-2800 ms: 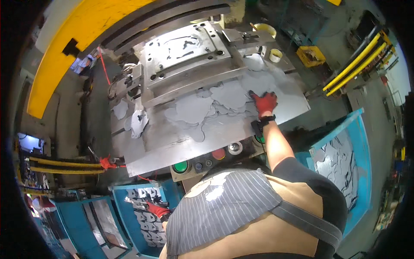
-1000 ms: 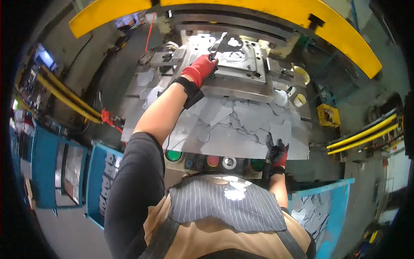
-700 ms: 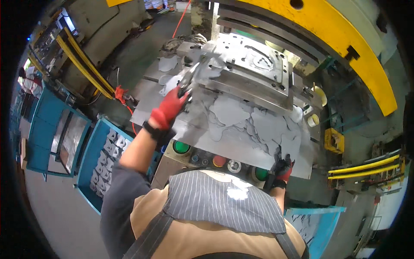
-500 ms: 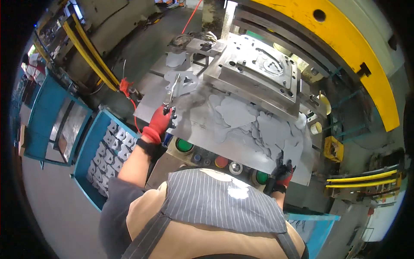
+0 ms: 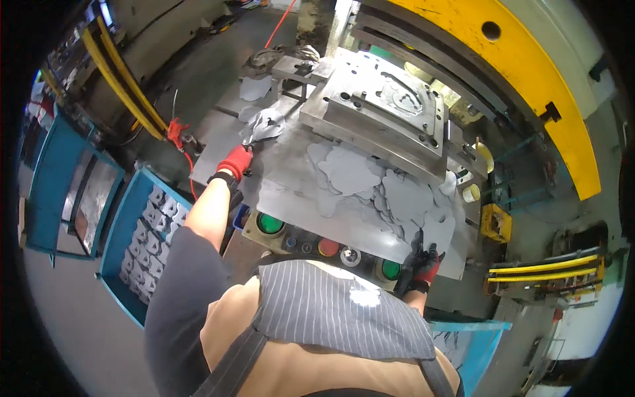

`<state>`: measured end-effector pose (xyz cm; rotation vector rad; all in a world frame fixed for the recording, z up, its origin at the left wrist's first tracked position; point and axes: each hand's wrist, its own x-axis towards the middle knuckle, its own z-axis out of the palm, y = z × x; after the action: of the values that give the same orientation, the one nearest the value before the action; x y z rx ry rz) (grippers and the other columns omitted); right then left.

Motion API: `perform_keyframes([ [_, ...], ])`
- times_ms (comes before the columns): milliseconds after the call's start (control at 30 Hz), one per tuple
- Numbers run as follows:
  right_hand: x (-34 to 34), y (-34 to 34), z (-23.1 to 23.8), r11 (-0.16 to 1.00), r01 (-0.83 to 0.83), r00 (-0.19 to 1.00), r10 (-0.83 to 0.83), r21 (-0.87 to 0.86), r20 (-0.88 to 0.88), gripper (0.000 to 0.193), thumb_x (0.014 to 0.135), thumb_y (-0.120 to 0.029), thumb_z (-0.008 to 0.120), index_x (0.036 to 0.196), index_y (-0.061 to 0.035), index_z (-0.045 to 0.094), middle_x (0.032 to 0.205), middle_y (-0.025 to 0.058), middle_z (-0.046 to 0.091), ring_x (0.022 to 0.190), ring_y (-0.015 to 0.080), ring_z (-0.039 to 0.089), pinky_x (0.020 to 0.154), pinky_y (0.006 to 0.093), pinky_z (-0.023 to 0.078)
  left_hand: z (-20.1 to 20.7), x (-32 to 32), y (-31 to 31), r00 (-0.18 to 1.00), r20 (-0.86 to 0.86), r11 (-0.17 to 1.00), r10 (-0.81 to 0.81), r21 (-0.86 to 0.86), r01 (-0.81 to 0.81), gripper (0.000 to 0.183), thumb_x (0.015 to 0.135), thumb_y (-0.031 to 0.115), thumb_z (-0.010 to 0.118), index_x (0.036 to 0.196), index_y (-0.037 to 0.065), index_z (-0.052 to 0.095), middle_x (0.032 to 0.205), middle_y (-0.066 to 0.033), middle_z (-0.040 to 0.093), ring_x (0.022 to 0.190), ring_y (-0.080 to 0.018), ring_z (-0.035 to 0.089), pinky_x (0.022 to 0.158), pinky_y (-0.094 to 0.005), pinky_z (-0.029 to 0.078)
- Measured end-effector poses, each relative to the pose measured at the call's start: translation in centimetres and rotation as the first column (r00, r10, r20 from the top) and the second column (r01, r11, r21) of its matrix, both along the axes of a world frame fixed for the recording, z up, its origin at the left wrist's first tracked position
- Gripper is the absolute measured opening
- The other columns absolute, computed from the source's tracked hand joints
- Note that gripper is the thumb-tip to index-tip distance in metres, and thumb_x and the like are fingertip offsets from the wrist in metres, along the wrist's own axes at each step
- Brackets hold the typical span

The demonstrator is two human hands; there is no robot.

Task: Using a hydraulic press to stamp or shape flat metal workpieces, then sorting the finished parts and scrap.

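Observation:
My left hand (image 5: 236, 161), in a red glove with dark fingertips, is closed around metal pliers (image 5: 247, 140). Only a short stretch of them shows, and their tip is by a shaped grey metal part (image 5: 266, 124) with cut-outs at the left of the steel table (image 5: 284, 192). Whether the jaws grip that part cannot be made out. My right hand (image 5: 426, 263), in a red and black glove, is at the table's front right edge. Its dark fingers are spread beside overlapping flat grey metal blanks (image 5: 350, 171).
A steel die block (image 5: 383, 126) stands behind the blanks, under a yellow press frame (image 5: 516, 59). Green buttons (image 5: 270, 223) and a red button (image 5: 327, 247) line the control panel below the table. At left, a blue bin (image 5: 109, 248) holds many formed parts. Another blue bin (image 5: 486, 351) is at lower right.
My left hand has extended farther, bringing the pliers onto the shaped part's area. The part now looks tilted and shinier. My right hand stays by the blanks; the whole view has shifted slightly.

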<state>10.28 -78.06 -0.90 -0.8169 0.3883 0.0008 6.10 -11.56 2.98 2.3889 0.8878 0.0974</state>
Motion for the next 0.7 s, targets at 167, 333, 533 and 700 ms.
perform_keyframes([
  [167,-2.3,-2.1,4.0,0.977,0.162,0.963,-0.125,-0.14,0.24,0.052,0.085,-0.006,0.052,0.132,-0.0046,0.029,0.114,0.0206,0.05,0.082,0.022,0.059,0.071,0.036,0.052,2.0,-1.7,3.3,0.959,0.268,0.401,0.096,-0.892,0.209,0.034,0.089,0.037,0.046,0.099,0.008,0.063,0.071,-0.002,0.059,0.057,-0.0124,0.054,0.049,-0.0239,0.042],
  [333,1.1,4.2,17.6,0.739,0.178,0.897,0.15,-0.65,0.416,0.048,0.087,-0.01,0.049,0.131,-0.0009,0.034,0.112,0.0143,0.054,0.085,0.0148,0.057,0.072,0.0277,0.049,8.0,-3.5,-2.7,0.825,0.355,0.316,0.439,-0.921,0.228,0.039,0.092,0.04,0.041,0.111,0.01,0.056,0.056,0.0062,0.039,0.043,-0.0046,0.037,0.038,-0.021,0.031],
  [533,15.0,15.7,25.4,-0.025,0.676,0.433,0.822,-0.736,0.37,0.032,0.084,-0.01,0.047,0.115,-0.0092,0.057,0.102,0.01,0.061,0.094,0.0172,0.056,0.081,0.028,0.044,-3.0,-8.4,-1.4,0.808,0.481,0.734,0.341,-0.673,0.092,0.028,0.09,0.034,0.051,0.085,0.006,0.055,0.061,-0.002,0.051,0.05,-0.0133,0.05,0.044,-0.0275,0.04],
  [700,29.1,22.4,24.5,0.231,0.313,0.592,0.711,-0.921,0.379,0.014,0.077,-0.015,0.057,0.084,-0.0039,0.062,0.077,0.0044,0.059,0.067,0.0139,0.054,0.06,0.0284,0.043,-5.5,-11.1,-2.7,0.814,0.532,0.692,0.235,-0.679,0.244,0.025,0.089,0.028,0.054,0.096,0.004,0.051,0.075,-0.0056,0.056,0.06,-0.0126,0.052,0.048,-0.0293,0.042],
])
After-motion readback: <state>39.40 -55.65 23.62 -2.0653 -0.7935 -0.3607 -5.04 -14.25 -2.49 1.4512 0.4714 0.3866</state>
